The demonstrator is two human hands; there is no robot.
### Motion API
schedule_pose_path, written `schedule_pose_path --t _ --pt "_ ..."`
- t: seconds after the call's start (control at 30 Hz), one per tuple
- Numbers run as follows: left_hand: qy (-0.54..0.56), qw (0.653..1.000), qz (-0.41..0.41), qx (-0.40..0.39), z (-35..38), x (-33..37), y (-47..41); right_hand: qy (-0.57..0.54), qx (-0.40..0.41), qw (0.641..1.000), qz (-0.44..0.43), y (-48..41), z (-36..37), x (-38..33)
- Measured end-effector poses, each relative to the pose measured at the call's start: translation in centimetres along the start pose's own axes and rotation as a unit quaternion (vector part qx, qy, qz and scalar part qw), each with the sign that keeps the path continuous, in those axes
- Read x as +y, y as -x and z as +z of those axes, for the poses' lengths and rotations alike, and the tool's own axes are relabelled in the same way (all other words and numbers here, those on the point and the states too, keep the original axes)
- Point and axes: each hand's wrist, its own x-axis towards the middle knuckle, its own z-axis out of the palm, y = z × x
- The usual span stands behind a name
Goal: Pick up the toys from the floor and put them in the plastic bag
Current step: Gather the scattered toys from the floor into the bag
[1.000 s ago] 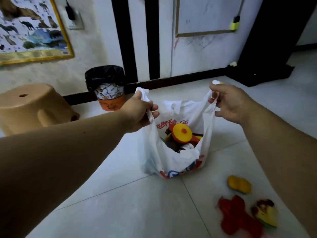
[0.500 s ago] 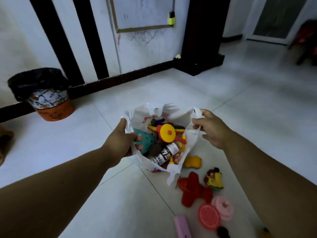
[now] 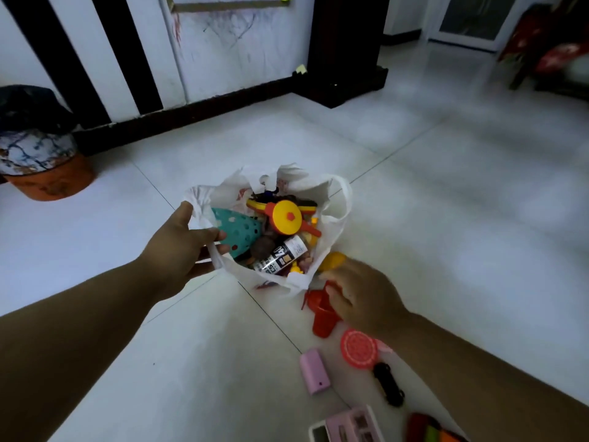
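A white plastic bag (image 3: 338, 199) stands open on the tiled floor. Inside lie a yellow and orange round toy (image 3: 287, 216), a teal perforated toy (image 3: 239, 231) and a small bottle (image 3: 280, 258). My left hand (image 3: 181, 247) grips the bag's left rim. My right hand (image 3: 363, 295) hovers low beside the bag, fingers spread loosely over a red toy (image 3: 323, 317), just below a yellow toy (image 3: 331, 260). On the floor nearer to me are a red-pink disc (image 3: 358, 347), a pink block (image 3: 314, 374) and a black toy car (image 3: 389, 384).
An orange bin with a black liner (image 3: 38, 148) stands at the left by the wall. A dark pillar base (image 3: 344, 84) sits behind the bag. A pink toy box (image 3: 347, 425) and a red-green toy (image 3: 427, 429) lie at the bottom edge.
My right hand has let go of the bag's right handle and dropped toward the red toy. The bag now sits slumped on the floor, and the view has tilted down and right.
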Motion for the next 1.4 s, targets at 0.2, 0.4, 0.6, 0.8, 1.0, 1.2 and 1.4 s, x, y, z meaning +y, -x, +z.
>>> schedule_pose_path --t 0.2,0.4,0.6,0.8,1.0,1.2,1.4 --pt "0.017 1.0 -0.01 -0.008 -0.9 -1.0 -0.6 0.241 -0.447 0.854 0.116 6.3 6.6 2.2" --pt "0.009 1.0 -0.005 -0.012 -1.5 -1.6 -1.1 0.219 -0.449 0.856 0.131 5.8 7.3 2.7" --pt "-0.015 1.0 0.001 -0.018 -1.5 -1.8 -1.1 -0.343 -0.462 0.777 0.253 -2.7 -0.2 -0.5" --pt "-0.016 1.0 -0.008 -0.013 -1.5 -1.7 -0.9 -0.493 -0.205 0.765 0.361 -9.9 0.6 -4.6" --pt "-0.025 0.999 0.005 -0.021 -0.9 -1.3 -0.2 -0.364 -0.158 0.851 0.343 -11.5 2.4 -5.2" --pt "-0.034 0.999 0.013 -0.029 -0.4 -1.3 0.6 -0.279 -0.485 0.797 0.227 -3.3 0.7 -2.7" --pt "-0.043 0.999 0.003 -0.014 -0.7 -1.3 1.1 -0.032 -0.469 0.846 0.251 5.4 10.2 -4.2"
